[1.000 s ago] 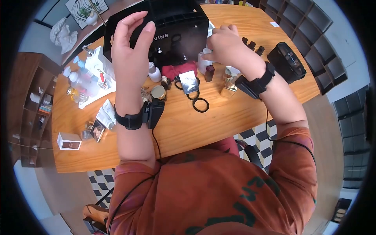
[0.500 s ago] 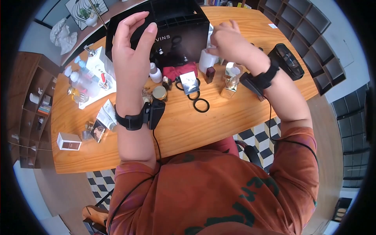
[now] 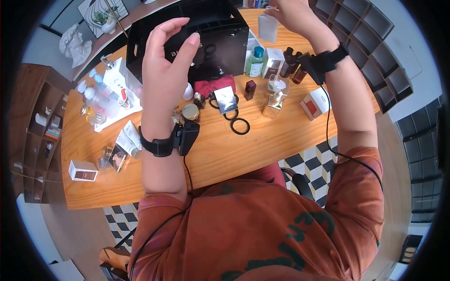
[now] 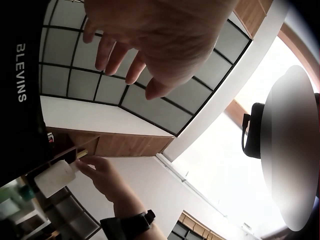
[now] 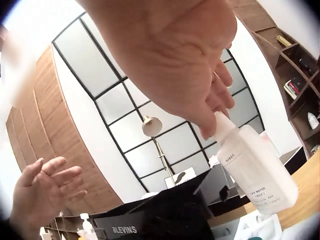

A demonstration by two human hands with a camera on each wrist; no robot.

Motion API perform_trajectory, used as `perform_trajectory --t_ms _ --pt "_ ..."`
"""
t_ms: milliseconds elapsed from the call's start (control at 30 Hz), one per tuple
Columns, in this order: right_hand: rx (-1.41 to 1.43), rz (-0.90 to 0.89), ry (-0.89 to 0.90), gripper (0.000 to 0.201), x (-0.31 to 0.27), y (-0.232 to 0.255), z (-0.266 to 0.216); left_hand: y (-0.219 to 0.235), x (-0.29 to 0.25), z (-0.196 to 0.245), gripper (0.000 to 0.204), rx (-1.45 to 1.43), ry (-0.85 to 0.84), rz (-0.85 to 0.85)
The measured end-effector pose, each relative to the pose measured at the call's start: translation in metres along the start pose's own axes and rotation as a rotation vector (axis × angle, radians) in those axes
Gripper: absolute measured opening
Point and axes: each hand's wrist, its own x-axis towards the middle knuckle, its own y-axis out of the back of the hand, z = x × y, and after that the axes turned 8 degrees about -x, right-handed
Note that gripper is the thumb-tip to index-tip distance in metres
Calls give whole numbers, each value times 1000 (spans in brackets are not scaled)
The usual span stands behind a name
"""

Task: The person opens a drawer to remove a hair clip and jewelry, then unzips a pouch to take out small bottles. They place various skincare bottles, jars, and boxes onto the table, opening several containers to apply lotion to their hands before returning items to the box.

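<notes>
My right hand (image 3: 295, 18) pinches a frosted white bottle (image 3: 267, 28) by its cap, past the right end of the black box (image 3: 229, 54). In the right wrist view the bottle (image 5: 255, 170) hangs tilted below the thumb and fingers, with small print on its side. My left hand (image 3: 168, 61) is raised in front of the box's left part, fingers loosely bent and holding nothing. The left wrist view shows this hand (image 4: 160, 45) with fingers apart, and the bottle (image 4: 54, 179) lower left.
Right of the box stand a green bottle (image 3: 256, 63), a white carton (image 3: 273, 63) and brown bottles (image 3: 288, 63). Nearer are a gold-based bottle (image 3: 273, 105), black rings (image 3: 240, 126), a sachet (image 3: 226, 99) and a jar (image 3: 190, 111). A white tray (image 3: 105, 122) bears pump bottles at left.
My right hand has lifted the white bottle from beside the box and carried it away from me and rightward. The green bottle and white carton have come into sight. My left hand has shifted slightly right.
</notes>
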Motion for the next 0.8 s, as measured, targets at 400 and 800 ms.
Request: perform_trajectory --t_ms 400,800 --pt "205 22 13 29 0 -53 -22 3 -2 4 35 211 40 -88" --pt "114 -250 46 25 -6 -82 -40 4 -4 5 40 184 113 -150"
